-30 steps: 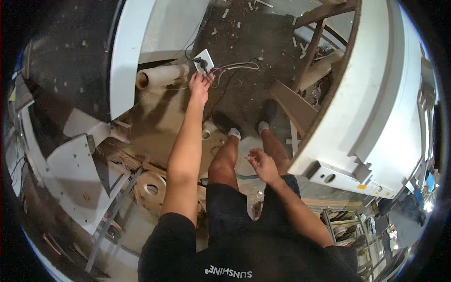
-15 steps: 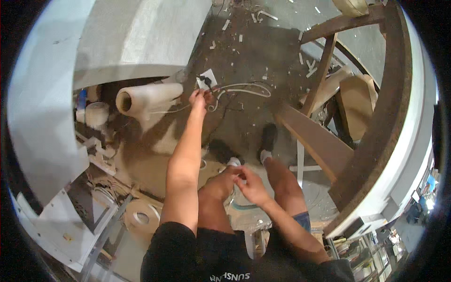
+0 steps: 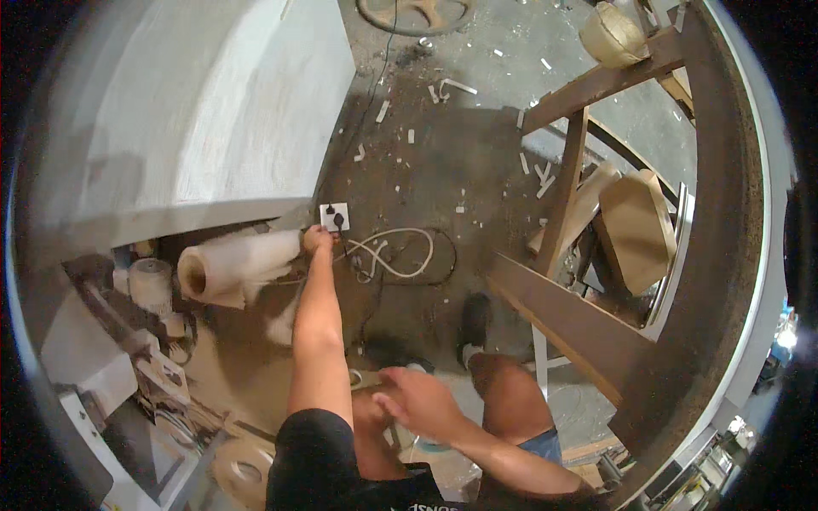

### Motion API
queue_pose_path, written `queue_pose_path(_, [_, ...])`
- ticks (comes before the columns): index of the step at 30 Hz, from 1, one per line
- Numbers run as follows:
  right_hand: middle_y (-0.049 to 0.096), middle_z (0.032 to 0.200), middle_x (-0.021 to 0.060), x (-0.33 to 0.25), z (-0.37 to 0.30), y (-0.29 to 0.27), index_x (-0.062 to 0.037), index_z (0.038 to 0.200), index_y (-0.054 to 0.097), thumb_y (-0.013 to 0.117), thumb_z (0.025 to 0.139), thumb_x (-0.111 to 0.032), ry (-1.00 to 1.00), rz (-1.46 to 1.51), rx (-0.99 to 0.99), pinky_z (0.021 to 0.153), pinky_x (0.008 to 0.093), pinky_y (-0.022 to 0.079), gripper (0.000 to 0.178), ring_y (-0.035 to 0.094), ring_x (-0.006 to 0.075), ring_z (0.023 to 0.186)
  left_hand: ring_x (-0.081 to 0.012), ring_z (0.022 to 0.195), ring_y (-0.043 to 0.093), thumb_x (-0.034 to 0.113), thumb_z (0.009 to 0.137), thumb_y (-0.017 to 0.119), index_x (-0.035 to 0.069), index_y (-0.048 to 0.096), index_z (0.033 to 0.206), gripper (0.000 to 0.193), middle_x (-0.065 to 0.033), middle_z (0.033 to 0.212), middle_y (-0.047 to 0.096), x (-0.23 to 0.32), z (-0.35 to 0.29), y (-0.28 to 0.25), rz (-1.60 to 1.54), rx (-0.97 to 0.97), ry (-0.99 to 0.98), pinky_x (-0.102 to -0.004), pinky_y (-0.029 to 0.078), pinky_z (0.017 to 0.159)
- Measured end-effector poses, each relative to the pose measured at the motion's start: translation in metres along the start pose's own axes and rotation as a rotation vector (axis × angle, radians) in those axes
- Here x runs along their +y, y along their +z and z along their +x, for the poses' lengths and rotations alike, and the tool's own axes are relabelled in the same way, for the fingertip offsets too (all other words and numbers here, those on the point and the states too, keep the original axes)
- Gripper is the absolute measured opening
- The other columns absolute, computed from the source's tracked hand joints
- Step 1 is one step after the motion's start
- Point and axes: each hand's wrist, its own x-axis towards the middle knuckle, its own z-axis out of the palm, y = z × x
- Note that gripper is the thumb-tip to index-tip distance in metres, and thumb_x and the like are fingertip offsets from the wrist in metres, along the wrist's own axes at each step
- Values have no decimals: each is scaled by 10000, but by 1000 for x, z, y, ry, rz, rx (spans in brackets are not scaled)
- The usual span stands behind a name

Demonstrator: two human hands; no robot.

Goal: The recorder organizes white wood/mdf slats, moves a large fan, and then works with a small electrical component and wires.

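Note:
My left hand (image 3: 318, 239) reaches far out over the floor, its fingers closed at the lower left corner of a white square socket box (image 3: 342, 209). Black plugs (image 3: 338, 221) sit in the face of the box, and the fingertips are partly hidden behind the hand. A pale cable (image 3: 406, 274) lies looped on the floor to the right of it. My right hand (image 3: 419, 400) hovers over my left knee, holding nothing visible, with the thumb apart from the slightly blurred fingers.
A roll of clear film (image 3: 239, 268) lies left of my left hand, below a large pale panel (image 3: 230, 102). At right stands a brown wooden frame (image 3: 579, 332) with cardboard (image 3: 635, 230) inside. White scraps (image 3: 460, 87) litter the floor, and a round wheel-like base (image 3: 417, 15) is at the far edge.
The view has shifted, showing more of the far floor. My left hand and the socket box now sit beside the panel's corner. My right hand's thumb has parted from its fingers.

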Motion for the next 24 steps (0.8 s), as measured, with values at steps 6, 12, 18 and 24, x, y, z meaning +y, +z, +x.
queue_pose_path(6, [706,1086,200,-11,30,8,-31,1251,628,650,961,-407,-11,-210,-143,860,490,528,475,671,405,1012,-247,584,710,77,997,580,-27,740,1073,205,-153,815,747,7,61,-4,-149,68,-159,-393,536,457])
queue_pose_path(12, [714,1073,181,-3,48,13,-55,1258,635,664,945,-424,-69,-280,-95,852,479,533,485,686,386,982,-274,738,758,93,956,681,-11,773,1123,218,-157,918,766,0,116,8,10,312,-330,-395,590,618])
queue_pose_path(18, [716,1105,176,-2,52,11,-54,1266,638,656,954,-439,-69,-286,-126,855,486,538,496,687,391,993,-184,721,662,89,933,761,-31,753,1161,258,-107,970,763,-1,103,17,-328,220,-11,-366,554,636])
queue_pose_path(24, [693,1082,222,2,47,16,-12,1211,588,620,967,-415,-100,-236,-174,864,522,537,472,677,429,989,-191,609,657,20,882,793,-32,756,1128,254,-122,849,746,26,87,11,-410,297,-125,-333,544,547])
